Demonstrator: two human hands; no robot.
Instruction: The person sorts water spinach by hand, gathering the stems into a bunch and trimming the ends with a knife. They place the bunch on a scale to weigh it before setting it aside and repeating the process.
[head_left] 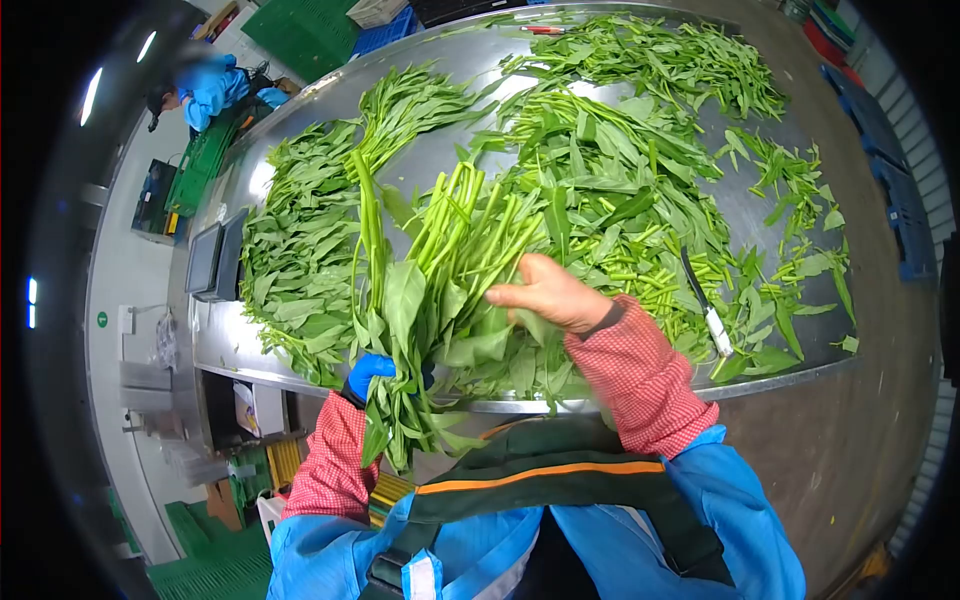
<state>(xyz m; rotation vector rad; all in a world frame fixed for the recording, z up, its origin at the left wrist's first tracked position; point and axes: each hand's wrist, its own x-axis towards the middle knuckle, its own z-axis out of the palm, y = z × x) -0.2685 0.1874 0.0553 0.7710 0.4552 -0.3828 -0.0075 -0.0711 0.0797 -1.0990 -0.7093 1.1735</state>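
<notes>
In my left hand [372,376], which wears a blue glove, I grip a bunch of water spinach [405,300] around its leafy lower part, with the cut stems pointing up. My bare right hand [560,296] is closed on the right side of the greens, thumb and forefinger against stems and leaves; its other fingers are partly hidden. Behind the bunch lies a large heap of water spinach [610,180] on the metal table [430,155]. A knife [706,305] with a white handle rests to the right of my right hand.
Laid-out water spinach [300,230] covers the table's left side, beside a dark boxy device [216,258]. Loose leaves [790,270] lie near the right edge. A red-handled tool [543,30] sits at the far edge. A co-worker in blue [212,92] bends beside green crates [200,165].
</notes>
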